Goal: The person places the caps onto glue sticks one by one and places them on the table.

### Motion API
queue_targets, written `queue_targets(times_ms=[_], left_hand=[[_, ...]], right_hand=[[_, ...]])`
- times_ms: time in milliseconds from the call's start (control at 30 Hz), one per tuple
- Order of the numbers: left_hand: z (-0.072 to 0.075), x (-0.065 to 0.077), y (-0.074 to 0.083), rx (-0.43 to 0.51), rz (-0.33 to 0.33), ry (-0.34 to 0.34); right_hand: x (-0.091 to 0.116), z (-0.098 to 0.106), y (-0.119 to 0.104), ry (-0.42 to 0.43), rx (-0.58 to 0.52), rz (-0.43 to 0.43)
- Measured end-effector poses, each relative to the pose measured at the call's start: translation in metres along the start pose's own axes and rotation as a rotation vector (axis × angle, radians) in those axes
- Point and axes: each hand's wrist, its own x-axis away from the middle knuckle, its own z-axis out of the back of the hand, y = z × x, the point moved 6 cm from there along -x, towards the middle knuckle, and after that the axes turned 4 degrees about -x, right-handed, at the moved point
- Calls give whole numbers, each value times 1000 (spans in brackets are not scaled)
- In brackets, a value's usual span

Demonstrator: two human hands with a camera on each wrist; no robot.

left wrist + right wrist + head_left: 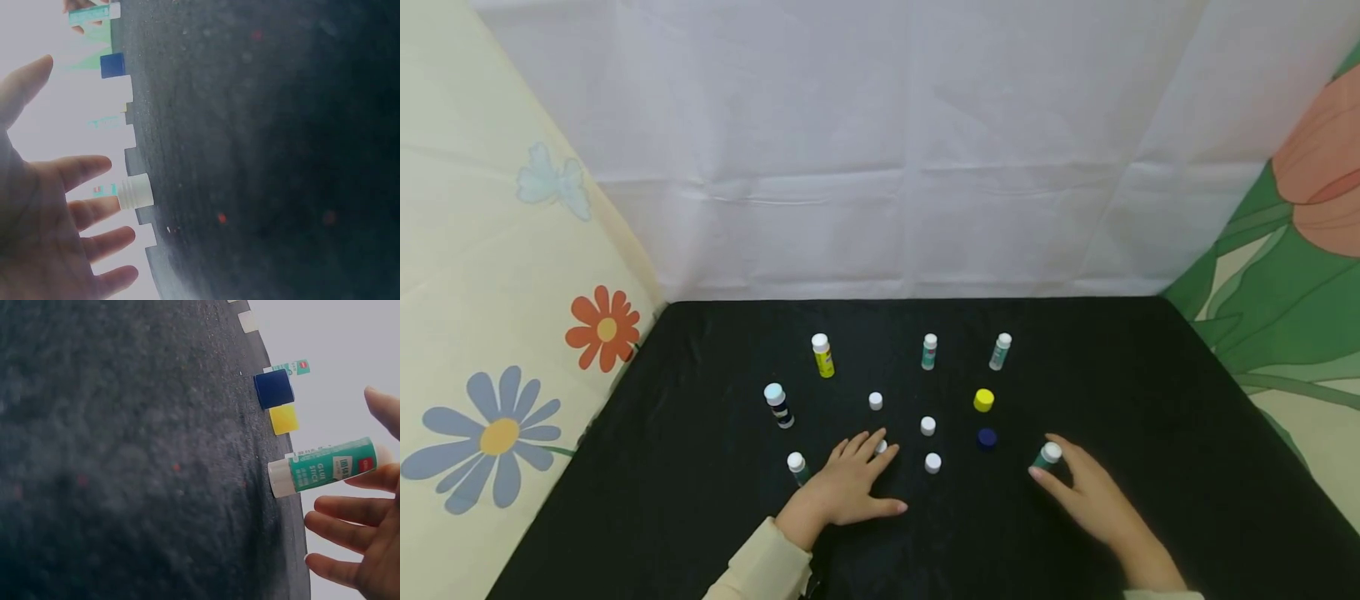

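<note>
My left hand [850, 483] is spread over the black table, palm down, with its fingers apart. A white cap [881, 447] shows between its fingertips, and a white ribbed cap [135, 191] stands by a fingertip in the left wrist view. On the right, my right hand [1093, 492] has thumb and forefinger either side of an upright green glue stick [331, 465] with a white top. In the right wrist view the thumb [384, 409] stands apart from the stick, and a finger lies close by its upper end; whether it touches I cannot tell.
Near my left wrist stands a green glue stick [798, 468]; a dark bottle [779, 407] and a yellow one [823, 358] lie beyond. Two green sticks [929, 353] [1000, 353] stand at the back. White caps [932, 463], a yellow cap [983, 401] and a blue cap [987, 438] occupy the middle.
</note>
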Motion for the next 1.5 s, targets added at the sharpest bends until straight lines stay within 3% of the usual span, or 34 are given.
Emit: queue_targets(times_ms=[267,633,1000,1133,1500], left_hand=[[-2,-1,-3,0,8,-10],[-3,-1,-4,20,25,-39],[-5,-1,-4,62,20,-52],[-4,-2,-4,70,29,-41],[5,-3,-2,57,19,79]], right_hand=[[-1,-3,1,4,16,-27],[1,-4,-2,87,15,54],[-1,-8,1,81,31,-15],[-1,-8,0,105,37,-10],[-1,-10,-3,150,36,8]])
